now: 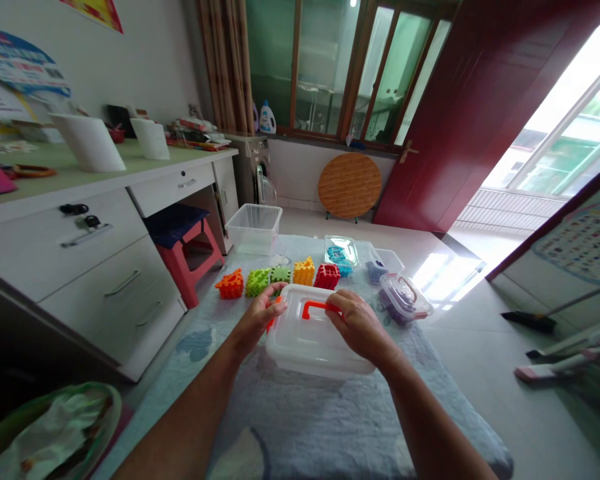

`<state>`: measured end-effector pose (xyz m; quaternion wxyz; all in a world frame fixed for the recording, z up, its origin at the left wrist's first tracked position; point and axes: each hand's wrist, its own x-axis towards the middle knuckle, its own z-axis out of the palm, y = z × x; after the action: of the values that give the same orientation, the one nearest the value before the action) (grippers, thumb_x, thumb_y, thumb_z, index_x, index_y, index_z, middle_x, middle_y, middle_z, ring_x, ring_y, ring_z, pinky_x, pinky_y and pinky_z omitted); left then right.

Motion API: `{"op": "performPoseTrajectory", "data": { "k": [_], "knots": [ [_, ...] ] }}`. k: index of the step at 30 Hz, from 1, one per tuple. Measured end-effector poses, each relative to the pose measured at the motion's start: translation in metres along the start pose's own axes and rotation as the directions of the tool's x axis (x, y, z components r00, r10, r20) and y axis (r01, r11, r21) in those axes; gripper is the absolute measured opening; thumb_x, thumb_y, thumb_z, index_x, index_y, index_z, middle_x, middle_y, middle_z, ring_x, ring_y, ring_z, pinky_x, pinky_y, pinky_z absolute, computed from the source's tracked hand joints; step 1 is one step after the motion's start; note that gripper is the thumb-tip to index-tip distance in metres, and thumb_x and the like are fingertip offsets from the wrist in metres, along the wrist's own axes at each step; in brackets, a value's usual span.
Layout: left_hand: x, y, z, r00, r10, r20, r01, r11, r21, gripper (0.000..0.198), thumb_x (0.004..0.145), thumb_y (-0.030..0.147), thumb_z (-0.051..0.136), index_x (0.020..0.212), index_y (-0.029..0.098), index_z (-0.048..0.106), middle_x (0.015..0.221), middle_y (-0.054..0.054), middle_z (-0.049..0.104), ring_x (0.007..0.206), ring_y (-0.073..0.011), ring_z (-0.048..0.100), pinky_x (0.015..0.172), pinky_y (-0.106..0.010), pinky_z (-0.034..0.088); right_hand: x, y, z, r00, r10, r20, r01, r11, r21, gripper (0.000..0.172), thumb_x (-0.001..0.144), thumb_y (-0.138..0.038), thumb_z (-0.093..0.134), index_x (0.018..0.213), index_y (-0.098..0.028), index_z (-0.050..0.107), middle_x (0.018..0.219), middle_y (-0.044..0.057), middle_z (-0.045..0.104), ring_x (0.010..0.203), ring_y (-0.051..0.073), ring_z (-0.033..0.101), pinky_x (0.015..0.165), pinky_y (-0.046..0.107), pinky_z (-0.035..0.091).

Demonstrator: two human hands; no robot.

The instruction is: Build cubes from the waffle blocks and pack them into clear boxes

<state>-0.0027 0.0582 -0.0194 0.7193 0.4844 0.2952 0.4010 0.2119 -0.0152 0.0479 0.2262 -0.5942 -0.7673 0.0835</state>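
A translucent white plastic storage box (300, 347) with its lid on sits on the cloth-covered surface in front of me. My left hand (260, 315) grips the box's left edge by an orange latch (271, 325), the thumb on the lid's rim. On the lid's orange handle (307, 308), the fingers of my right hand (355, 323) are closed at the right end. Just beyond the box stand hollow interlocking block shapes: an orange one (230, 285), a light green one (257, 283), a darker green one (281, 275), a yellow one (304, 271) and a red one (327, 276).
An open transparent bin (254, 227) stands at the far left of the cloth (300, 427). Toward the right are a lidded container (405, 297) with purple pieces, a tub (387, 261) and blue pieces (341, 257). A red stool (193, 260) and a desk (105, 240) flank the left.
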Motion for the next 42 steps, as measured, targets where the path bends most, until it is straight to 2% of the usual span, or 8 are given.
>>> {"op": "performPoseTrajectory", "data": {
  "k": [5,10,18,30,32,35,38,42],
  "knots": [
    [-0.002,0.001,0.002,1.0,0.001,-0.011,-0.001,1.0,0.006,0.065,0.073,0.037,0.07,0.13,0.02,0.044,0.09,-0.004,0.068,0.068,-0.0173,0.065,0.062,-0.026,0.051,-0.008,0.006,-0.007,0.993,-0.032,-0.115,0.039,0.997,0.064,0.011,0.087,-0.021,0.056,0.095,-0.021,0.062,0.102,0.006,0.061,0.097,0.021,0.055,0.09,0.037,0.043],
    [-0.001,0.003,0.004,1.0,-0.006,-0.028,0.006,1.0,0.011,0.068,0.072,0.036,0.068,0.133,0.019,0.044,0.09,-0.004,0.069,0.067,-0.0186,0.066,0.06,-0.027,0.051,-0.033,0.03,-0.012,0.946,0.17,-0.277,-0.184,0.982,-0.027,0.037,0.082,-0.033,0.06,0.115,-0.019,0.057,0.119,0.012,0.057,0.11,0.028,0.053,0.096,0.045,0.042],
    [-0.001,0.004,0.006,0.994,-0.009,-0.112,0.01,1.0,0.011,0.059,0.068,0.03,0.057,0.126,0.016,0.054,0.079,-0.003,0.071,0.063,-0.0194,0.064,0.054,-0.025,0.046,-0.054,0.042,-0.005,0.88,0.461,-0.11,-0.451,0.886,0.109,0.038,0.087,-0.049,0.049,0.113,-0.022,0.055,0.066,0.0,0.062,0.063,0.021,0.06,0.059,0.031,0.045],
    [0.001,0.006,-0.002,0.994,-0.086,-0.066,0.089,0.995,0.039,0.052,0.066,0.023,0.057,0.118,0.015,0.058,0.073,-0.002,0.07,0.048,-0.0126,0.055,0.047,-0.021,0.042,-0.06,0.071,0.02,0.858,0.504,0.098,-0.431,0.603,0.671,0.038,0.088,-0.047,0.043,0.106,-0.019,0.06,0.068,0.001,0.062,0.06,0.018,0.059,0.052,0.028,0.047],
    [0.001,0.007,-0.003,0.992,-0.122,-0.033,0.123,0.992,0.032,0.055,0.066,0.02,0.057,0.121,0.017,0.056,0.073,-0.001,0.07,0.046,-0.0114,0.055,0.046,-0.02,0.042,-0.057,0.074,0.019,0.831,0.555,-0.019,-0.433,0.669,0.604,0.034,0.086,-0.044,0.047,0.102,-0.017,0.062,0.073,0.003,0.064,0.066,0.019,0.06,0.058,0.031,0.049],
    [0.001,0.006,-0.006,0.987,-0.158,-0.023,0.158,0.987,0.027,0.057,0.065,0.016,0.058,0.123,0.019,0.054,0.075,0.0,0.07,0.05,-0.0123,0.059,0.047,-0.02,0.045,-0.049,0.063,0.003,0.758,0.505,-0.413,-0.37,0.854,0.366,0.027,0.085,-0.037,0.05,0.099,-0.017,0.063,0.094,0.009,0.066,0.084,0.023,0.06,0.078,0.039,0.049],
    [0.002,0.004,-0.01,0.983,-0.182,-0.008,0.182,0.982,0.039,0.054,0.067,0.015,0.062,0.121,0.019,0.056,0.077,-0.001,0.071,0.054,-0.0142,0.063,0.05,-0.021,0.049,-0.038,0.034,-0.015,0.858,0.235,-0.457,-0.164,0.968,0.191,0.021,0.087,-0.029,0.051,0.101,-0.019,0.064,0.103,0.009,0.064,0.097,0.024,0.057,0.09,0.041,0.045],
    [0.001,0.004,-0.015,0.978,-0.205,0.048,0.203,0.978,0.038,0.052,0.069,0.015,0.064,0.121,0.019,0.058,0.081,-0.003,0.072,0.059,-0.0169,0.067,0.055,-0.023,0.051,-0.023,-0.004,-0.018,0.988,0.013,-0.151,-0.007,0.999,0.036,0.024,0.086,-0.025,0.058,0.11,-0.022,0.064,0.107,0.009,0.064,0.104,0.026,0.053,0.094,0.042,0.041]
  ]
}}
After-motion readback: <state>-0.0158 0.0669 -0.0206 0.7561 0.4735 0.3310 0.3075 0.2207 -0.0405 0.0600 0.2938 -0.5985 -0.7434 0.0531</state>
